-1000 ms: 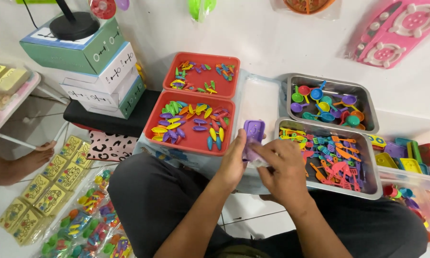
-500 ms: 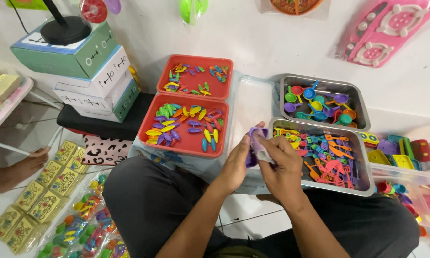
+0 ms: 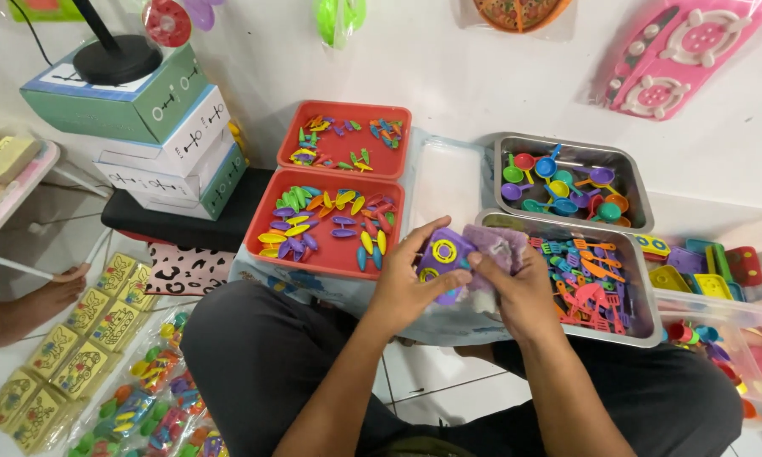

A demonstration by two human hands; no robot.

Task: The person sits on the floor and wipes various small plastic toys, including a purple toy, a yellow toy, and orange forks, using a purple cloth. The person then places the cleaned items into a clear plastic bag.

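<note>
Over your lap, above the blue-printed plastic sheet (image 3: 262,272) on the low table, everything sits within arm's reach. Largest are the stacked cardboard boxes (image 3: 165,135) at far left, topped by a black round lamp base (image 3: 117,61). Next come the two red trays (image 3: 338,222), one behind the other, scattered with small coloured leaf-shaped pieces. To their right stand two metal trays: the far one (image 3: 635,182) holds tiny toy pots and ladles, the near one (image 3: 647,326) holds orange and blue toy utensils. A clear plastic bin (image 3: 761,406) of mixed toy parts lies at far right, and bagged toy sets (image 3: 76,338) rest on the floor at left.

Your left hand (image 3: 402,292) curls around a small purple toy stove (image 3: 442,261) with yellow burner rings, thumb on its near side and fingers over the top edge. Your right hand (image 3: 529,292) is closed on a crumpled clear plastic bag (image 3: 497,247), held against the stove's right side. Both hover just in front of the near metal tray, between it and the nearer red tray.
</note>
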